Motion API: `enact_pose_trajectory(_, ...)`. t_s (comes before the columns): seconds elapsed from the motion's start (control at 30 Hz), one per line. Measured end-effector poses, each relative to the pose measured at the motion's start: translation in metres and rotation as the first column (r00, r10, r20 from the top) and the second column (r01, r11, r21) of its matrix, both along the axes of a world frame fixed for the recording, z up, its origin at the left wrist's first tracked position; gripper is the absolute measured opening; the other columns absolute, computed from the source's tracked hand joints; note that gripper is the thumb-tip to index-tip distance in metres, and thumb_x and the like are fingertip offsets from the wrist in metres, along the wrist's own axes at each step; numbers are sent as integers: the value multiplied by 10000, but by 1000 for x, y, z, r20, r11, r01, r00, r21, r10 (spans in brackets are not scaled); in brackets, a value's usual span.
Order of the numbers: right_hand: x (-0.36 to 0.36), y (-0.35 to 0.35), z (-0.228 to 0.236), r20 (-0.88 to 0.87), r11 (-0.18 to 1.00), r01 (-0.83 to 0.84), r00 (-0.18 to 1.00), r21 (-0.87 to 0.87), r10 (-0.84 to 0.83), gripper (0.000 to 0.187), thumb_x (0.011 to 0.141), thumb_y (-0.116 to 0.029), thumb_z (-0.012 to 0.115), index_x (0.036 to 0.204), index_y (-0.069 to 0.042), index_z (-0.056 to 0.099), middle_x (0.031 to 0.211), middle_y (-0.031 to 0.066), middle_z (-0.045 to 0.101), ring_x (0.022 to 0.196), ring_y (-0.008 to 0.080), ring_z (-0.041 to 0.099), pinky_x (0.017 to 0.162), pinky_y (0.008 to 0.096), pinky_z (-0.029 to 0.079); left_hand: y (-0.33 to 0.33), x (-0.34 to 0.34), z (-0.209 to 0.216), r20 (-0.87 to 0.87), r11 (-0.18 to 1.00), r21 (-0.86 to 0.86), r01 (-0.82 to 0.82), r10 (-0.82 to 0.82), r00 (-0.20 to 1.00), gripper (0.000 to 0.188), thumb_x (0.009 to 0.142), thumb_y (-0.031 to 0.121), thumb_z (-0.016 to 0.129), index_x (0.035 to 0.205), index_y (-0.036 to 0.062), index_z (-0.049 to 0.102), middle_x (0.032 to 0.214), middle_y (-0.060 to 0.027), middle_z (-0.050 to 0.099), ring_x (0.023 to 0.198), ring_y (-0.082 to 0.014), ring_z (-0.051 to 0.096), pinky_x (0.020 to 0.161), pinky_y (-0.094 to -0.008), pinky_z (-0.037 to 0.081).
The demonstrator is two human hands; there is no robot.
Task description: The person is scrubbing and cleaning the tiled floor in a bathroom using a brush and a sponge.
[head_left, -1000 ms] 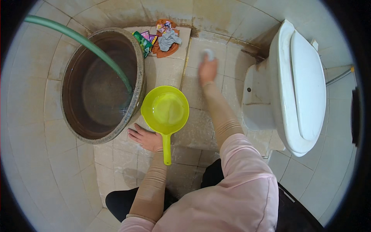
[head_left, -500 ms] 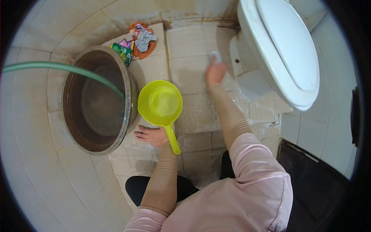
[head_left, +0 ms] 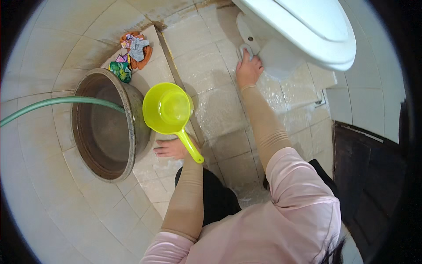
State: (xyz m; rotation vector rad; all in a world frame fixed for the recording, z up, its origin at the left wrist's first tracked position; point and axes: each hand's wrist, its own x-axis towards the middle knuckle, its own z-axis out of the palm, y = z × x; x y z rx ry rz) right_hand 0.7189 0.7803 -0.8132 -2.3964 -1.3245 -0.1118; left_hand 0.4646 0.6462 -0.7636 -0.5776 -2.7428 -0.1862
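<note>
Against the wet floor tiles beside the toilet's foot, my right hand (head_left: 249,70) is closed on a small pale scrub brush (head_left: 245,51) with a rounded, loop-like outline; its underside is hidden. My left hand (head_left: 172,148) lies flat on the tiled ledge, fingers stretched out to the left. Just above that hand is a lime-green water dipper (head_left: 168,108) with some water in it. The dipper's handle passes over my left wrist, and whether they touch I cannot tell.
A large brown tub (head_left: 132,127) stands at the left, with a green hose (head_left: 61,100) running into it. Crumpled wrappers and cloths (head_left: 132,53) lie by the wall. The white toilet (head_left: 303,35) rises at the right. A dark door (head_left: 365,176) is at the lower right.
The whole view has turned and shifted. My right hand has moved with the brush closer to the toilet's foot. My left hand stays flat by the dipper.
</note>
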Motion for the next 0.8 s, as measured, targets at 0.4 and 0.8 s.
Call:
enact_pose_trajectory(0.4, -110, -70, 12, -91, 879, -434, 885, 197, 458, 296, 905, -225, 520, 1189, -247, 604, 1013, 145, 564, 938, 338, 547, 817, 456, 403, -13, 6, 7, -22, 957, 165, 239, -239, 971, 772, 827, 543, 609, 1291, -37, 397, 1338, -398, 339, 1275, -561, 291, 1012, -628, 326)
enact_pose_trajectory(0.8, -78, -134, 10, -112, 972, -219, 972, -87, 208, 347, 902, -174, 498, 1241, -183, 573, 1042, 161, 528, 972, 327, 513, 810, 452, 409, -16, 2, -3, -94, 935, 193, 296, -283, 954, 771, 816, 534, 609, 1276, -45, 391, 1304, -417, 348, 1248, -546, 323, 1050, -613, 260)
